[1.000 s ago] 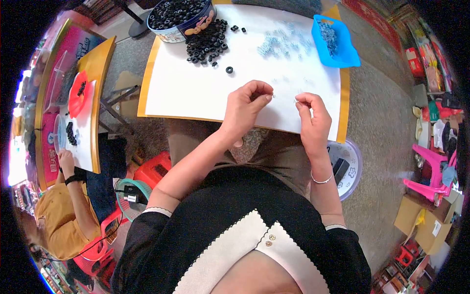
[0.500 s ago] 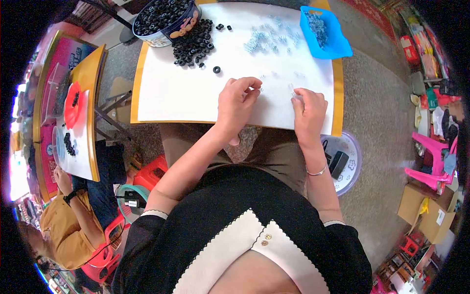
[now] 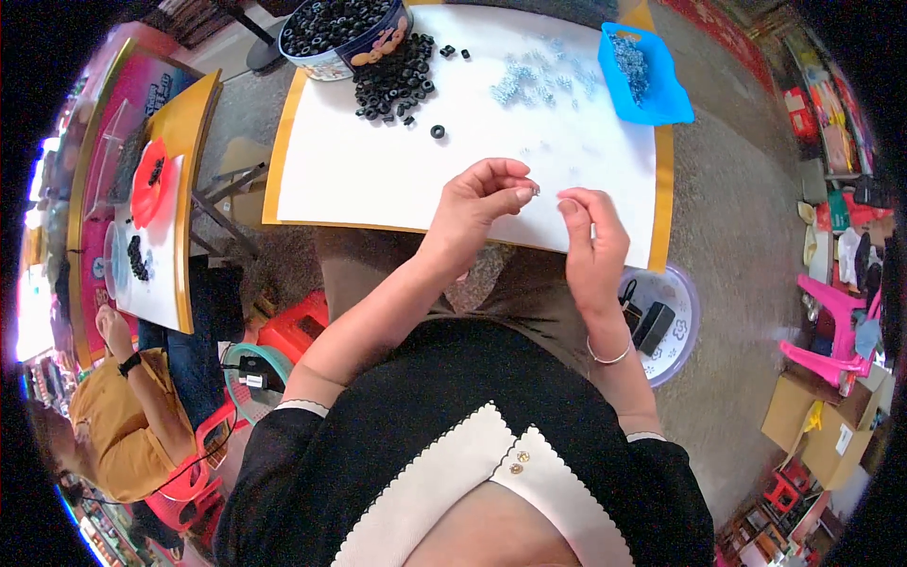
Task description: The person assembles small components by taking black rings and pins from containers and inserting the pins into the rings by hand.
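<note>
Above the near part of the white table (image 3: pixel 378 180), my left hand (image 3: pixel 470 213) pinches a tiny silvery, spring-like piece (image 3: pixel 536 190) between thumb and fingertips. Close by on its right, my right hand (image 3: pixel 597 236) has thumb and fingers drawn together; whatever may lie between those fingertips is too small to make out. Past the hands is a loose scatter of small pale-blue, spring-like pieces (image 3: pixel 529 83). One black ring-shaped piece (image 3: pixel 437 132) lies alone, nearer than the heap of black pieces (image 3: pixel 389 90).
A round tin (image 3: pixel 326 66) full of black pieces stands far left; a blue plastic tray (image 3: pixel 666 106) holding pale-blue pieces sits far right. Below the table's right edge is a white-and-purple basin (image 3: pixel 682 331). At left, another person (image 3: pixel 132 416) sits by a second table (image 3: pixel 161 293).
My hands have come closer together, the left moving right with its fingertips closed on the tiny piece. The whole view has shifted slightly. The other person's hand has risen a little.
</note>
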Demonstrator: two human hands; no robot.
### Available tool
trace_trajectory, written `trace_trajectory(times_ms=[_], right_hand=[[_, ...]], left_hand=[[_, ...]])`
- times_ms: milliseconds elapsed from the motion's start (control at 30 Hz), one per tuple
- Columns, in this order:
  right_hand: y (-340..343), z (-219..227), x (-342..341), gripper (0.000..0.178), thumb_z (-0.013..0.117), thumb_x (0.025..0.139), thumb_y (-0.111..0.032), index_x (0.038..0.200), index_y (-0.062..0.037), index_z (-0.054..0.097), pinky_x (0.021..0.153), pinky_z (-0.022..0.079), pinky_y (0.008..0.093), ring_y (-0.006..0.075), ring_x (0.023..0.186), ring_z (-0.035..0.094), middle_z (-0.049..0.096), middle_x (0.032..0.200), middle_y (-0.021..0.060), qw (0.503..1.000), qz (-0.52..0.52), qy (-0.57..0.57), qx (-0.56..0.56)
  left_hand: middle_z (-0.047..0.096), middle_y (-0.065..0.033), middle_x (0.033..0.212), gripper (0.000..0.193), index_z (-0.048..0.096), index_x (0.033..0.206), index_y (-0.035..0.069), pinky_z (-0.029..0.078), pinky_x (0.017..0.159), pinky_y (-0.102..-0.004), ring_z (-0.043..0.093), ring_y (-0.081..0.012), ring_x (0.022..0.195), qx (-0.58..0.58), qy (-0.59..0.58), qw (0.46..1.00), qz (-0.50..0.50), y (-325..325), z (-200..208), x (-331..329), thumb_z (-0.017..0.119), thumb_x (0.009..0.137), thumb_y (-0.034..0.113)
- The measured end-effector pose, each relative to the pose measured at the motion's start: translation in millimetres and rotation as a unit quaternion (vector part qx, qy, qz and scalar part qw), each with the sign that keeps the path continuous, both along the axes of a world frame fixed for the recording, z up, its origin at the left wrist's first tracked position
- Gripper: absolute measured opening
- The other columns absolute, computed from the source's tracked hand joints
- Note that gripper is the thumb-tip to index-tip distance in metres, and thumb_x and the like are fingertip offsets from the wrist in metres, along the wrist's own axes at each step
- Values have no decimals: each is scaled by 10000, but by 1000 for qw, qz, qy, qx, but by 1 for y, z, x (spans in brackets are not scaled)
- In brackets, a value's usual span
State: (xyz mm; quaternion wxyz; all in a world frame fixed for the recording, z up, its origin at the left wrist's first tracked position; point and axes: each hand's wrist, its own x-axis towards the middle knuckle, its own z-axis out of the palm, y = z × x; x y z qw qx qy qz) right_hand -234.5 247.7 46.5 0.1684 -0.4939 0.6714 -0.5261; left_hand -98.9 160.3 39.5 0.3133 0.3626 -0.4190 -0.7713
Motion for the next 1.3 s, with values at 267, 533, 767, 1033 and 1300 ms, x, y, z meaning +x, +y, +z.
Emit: trace_trajectory(times_ms=[267, 533, 767, 1033, 1300], right_hand=[[-16, 0, 20, 158, 539, 908, -135, 855, 13, 559, 648, 434, 281, 160, 694, 535, 571, 746, 99, 992, 42, -100, 61], [-21, 1, 25, 112, 539, 904, -104, 893, 1, 575, 710, 397, 206, 74, 762, 478, 539, 786, -2, 965, 83, -237, 79], [-17, -7, 22, 115, 562, 893, -113, 893, 0, 585, 698, 407, 215, 73, 753, 485, 554, 781, -2, 976, 73, -184, 91], [-18, -5, 27, 116, 584, 878, -111, 874, 5, 584, 682, 430, 237, 101, 733, 518, 587, 782, 43, 986, 90, -124, 69], [-26, 10, 28, 91, 586, 868, -79, 877, 12, 588, 666, 431, 234, 100, 720, 518, 585, 779, 47, 989, 91, -108, 55]], left_hand=[[629, -53, 963, 193, 589, 1022, 15, 487, 776, -230, 590, -112, 891, -215, -79, 973, 34, 13, 4, 8, 644, 838, 38], [645, -58, 919, 225, 624, 1024, 24, 493, 725, -247, 593, -99, 779, -303, -98, 943, 94, 1, -1, 20, 660, 802, 13], [649, -65, 873, 182, 647, 994, 20, 471, 691, -249, 572, -121, 731, -358, -269, 877, 177, -63, -14, 64, 642, 824, 85], [614, -129, 886, 216, 646, 963, 54, 463, 792, -396, 570, -324, 901, -483, -403, 774, 74, -83, -25, 51, 625, 762, 131], [638, -114, 1012, 255, 598, 1077, 46, 495, 697, -291, 613, -183, 818, -98, 24, 995, 28, -69, -9, 63, 627, 823, 51]])
